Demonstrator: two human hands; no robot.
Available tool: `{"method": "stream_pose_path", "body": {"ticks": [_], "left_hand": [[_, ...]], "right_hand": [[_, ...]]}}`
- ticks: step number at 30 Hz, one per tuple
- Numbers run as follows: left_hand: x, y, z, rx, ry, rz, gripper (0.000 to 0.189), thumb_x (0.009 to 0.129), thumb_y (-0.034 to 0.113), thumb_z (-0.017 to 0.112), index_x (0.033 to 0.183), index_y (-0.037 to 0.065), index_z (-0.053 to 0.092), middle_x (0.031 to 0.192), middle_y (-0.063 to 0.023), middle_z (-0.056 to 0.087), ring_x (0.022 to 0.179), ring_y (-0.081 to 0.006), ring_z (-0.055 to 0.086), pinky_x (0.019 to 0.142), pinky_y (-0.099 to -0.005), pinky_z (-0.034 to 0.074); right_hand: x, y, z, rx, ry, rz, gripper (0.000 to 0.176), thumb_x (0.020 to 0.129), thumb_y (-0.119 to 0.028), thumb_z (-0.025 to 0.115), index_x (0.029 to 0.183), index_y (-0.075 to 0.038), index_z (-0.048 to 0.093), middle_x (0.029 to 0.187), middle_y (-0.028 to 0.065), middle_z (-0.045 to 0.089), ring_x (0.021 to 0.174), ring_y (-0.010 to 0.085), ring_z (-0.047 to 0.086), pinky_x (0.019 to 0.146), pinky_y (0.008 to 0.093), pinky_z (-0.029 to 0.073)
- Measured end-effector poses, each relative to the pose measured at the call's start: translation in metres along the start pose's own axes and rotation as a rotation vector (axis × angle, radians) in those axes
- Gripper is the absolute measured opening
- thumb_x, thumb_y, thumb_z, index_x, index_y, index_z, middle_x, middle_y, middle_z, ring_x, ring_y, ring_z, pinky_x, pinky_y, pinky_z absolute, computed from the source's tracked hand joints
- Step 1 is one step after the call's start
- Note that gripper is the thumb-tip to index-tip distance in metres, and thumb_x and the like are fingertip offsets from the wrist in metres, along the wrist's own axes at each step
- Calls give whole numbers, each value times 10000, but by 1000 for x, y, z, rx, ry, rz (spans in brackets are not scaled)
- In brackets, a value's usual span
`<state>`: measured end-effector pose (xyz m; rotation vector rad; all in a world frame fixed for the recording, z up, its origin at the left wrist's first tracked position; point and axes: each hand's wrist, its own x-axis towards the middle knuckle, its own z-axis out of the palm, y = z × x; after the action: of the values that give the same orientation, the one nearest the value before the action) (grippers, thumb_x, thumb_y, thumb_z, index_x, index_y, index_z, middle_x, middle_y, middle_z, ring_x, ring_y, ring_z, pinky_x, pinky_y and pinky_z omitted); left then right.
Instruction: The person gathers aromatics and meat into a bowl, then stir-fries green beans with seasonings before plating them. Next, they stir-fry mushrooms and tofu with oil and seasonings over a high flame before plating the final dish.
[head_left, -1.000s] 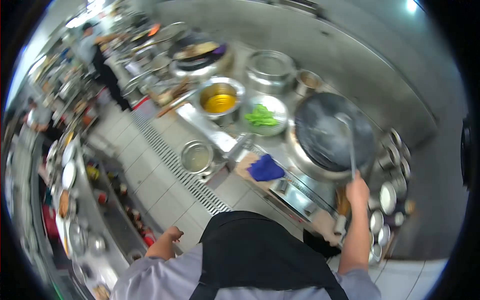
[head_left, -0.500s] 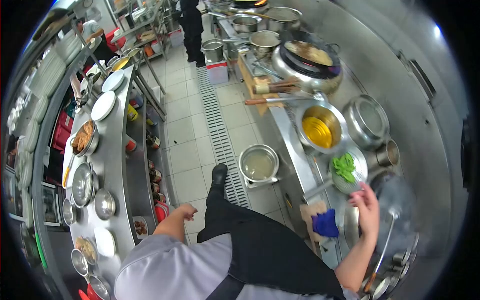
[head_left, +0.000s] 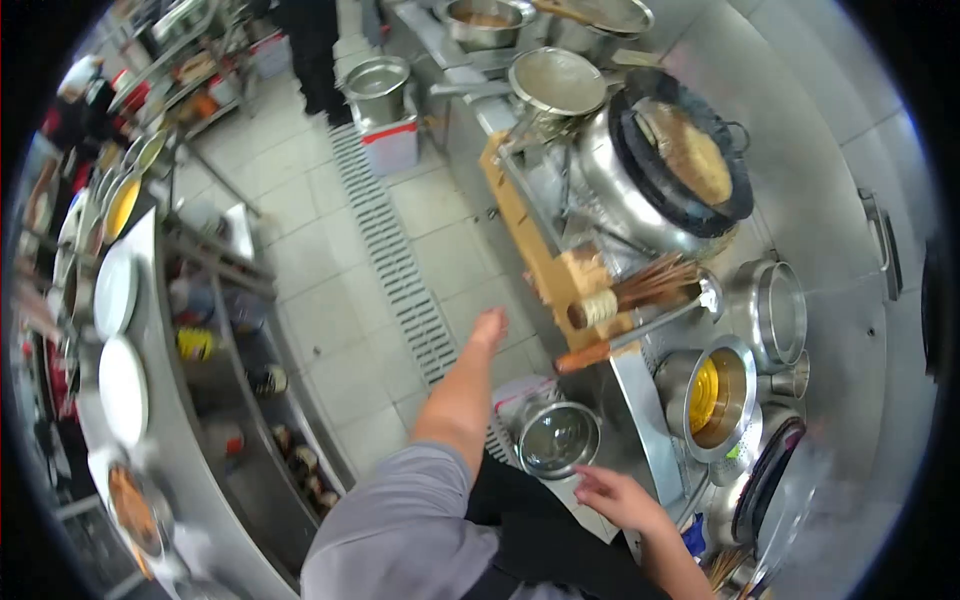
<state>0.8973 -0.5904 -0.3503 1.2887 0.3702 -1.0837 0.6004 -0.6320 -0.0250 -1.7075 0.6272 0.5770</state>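
Note:
My left hand (head_left: 490, 328) is stretched forward over the floor drain, left of the stove counter. Its fingers are too blurred to read. Nearer my body, my right hand (head_left: 615, 497) is open with nothing in it, just below a metal pot of liquid (head_left: 558, 440) that stands low beside the counter. Closest on the counter edge are a bamboo wok brush (head_left: 645, 290) and a ladle (head_left: 640, 330) with a wooden handle. Behind them a wide-rimmed metal pot (head_left: 740, 400) holds yellow oil. The strainer of greens (head_left: 738, 450) is mostly hidden by that pot.
A wok (head_left: 685, 150) with brownish liquid sits on the far burner. Left stands a steel counter (head_left: 190, 440) with white plates (head_left: 123, 390) and a bowl of brown food (head_left: 135, 510). A slotted drain (head_left: 385, 240) runs along the tiled floor. A person in black (head_left: 310, 60) stands ahead.
My view has turned and moved up the aisle toward the wok. My left arm has swung forward; my right hand has come away from the strainer of greens to the counter's near side.

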Motion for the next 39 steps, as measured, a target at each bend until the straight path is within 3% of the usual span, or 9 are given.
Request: {"method": "stream_pose_path", "body": {"ticks": [7,12,16,21,23,26,29,34,39], "left_hand": [[45,87,87,-581,-89,-118,586,920,572,396,1012,20,571,776,-74,633,672,-163,555,666,-319,441],[28,71,77,-541,20,64,611,930,580,362,1042,22,585,823,-71,652,701,-160,579,688,-320,453],[8,38,-5,10,-315,-253,579,944,474,429,1280,5,482,1121,-150,604,953,-216,613,789,-344,510],[-88,3,-149,881,-216,128,396,847,297,571,1116,7,588,1104,-187,598,969,-296,605,778,-377,509],[-132,-11,-221,748,7,57,344,862,270,550,1058,-5,620,1066,-186,618,933,-301,617,757,-385,519],[-230,12,-279,447,323,47,321,861,297,537,869,1,661,545,-55,512,407,-160,480,442,-304,425],[-303,11,-324,374,484,-94,330,861,294,534,761,-10,614,506,-63,497,432,-171,493,436,-342,418],[-315,-88,-432,1387,-123,293,326,842,358,583,888,37,620,790,-100,644,667,-251,602,606,-366,470],[-271,-67,-402,1494,-222,119,344,703,276,702,1000,129,610,854,-143,646,744,-334,622,668,-424,497]], "right_hand": [[-65,22,-1,183,435,325,398,870,-100,614,1236,20,518,901,69,642,792,134,621,737,269,498],[-39,-2,2,360,194,329,419,905,-148,588,1283,-2,479,975,71,634,872,138,616,786,276,499],[102,-95,-25,420,-79,-78,579,926,-246,571,1401,-23,325,1340,133,481,1173,216,513,960,364,436],[330,-229,-53,1183,185,-122,792,889,-424,587,1401,55,218,1354,314,361,1296,373,367,1088,437,314],[383,-267,-64,1407,276,-119,519,925,-339,545,1253,40,409,1076,218,562,1003,297,591,843,384,507],[453,-240,-91,1363,59,-474,201,947,-231,479,974,-34,504,673,44,496,529,154,495,447,285,402],[339,-270,-66,1362,243,-263,169,947,-165,434,795,-92,448,531,-45,293,390,90,211,354,272,145],[164,-212,-8,1143,122,-205,146,968,-220,467,894,-94,470,543,-49,322,373,83,249,344,252,187],[30,-157,25,1015,239,-233,140,975,-200,451,928,-68,464,528,-3,366,366,123,353,364,255,299]]}}
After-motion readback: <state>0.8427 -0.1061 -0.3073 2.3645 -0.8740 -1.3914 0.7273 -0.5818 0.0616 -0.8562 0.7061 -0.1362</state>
